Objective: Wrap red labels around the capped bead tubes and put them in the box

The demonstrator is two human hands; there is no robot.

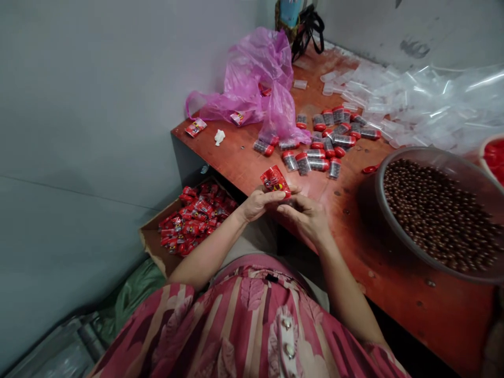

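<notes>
My left hand (258,203) pinches a small red printed plastic wrapper (275,181) between thumb and fingers, just above the table's front edge. Close against its lower right side is my right hand (309,214), with curled fingers and the thumb toward the wrapper. Something dark shows between those fingers, too hidden to make out. Beyond the hands, several small clear tubes with red caps (303,164), filled with dark balls, lie scattered on the red table (248,163).
A grey tub (384,194) of brown balls stands right, beside a container of red pieces (494,160). Empty clear tubes (425,100) are heaped behind. A pink plastic bag (255,68) lies at the back left. Below left, a cardboard box (151,244) holds red wrapped packets (192,218).
</notes>
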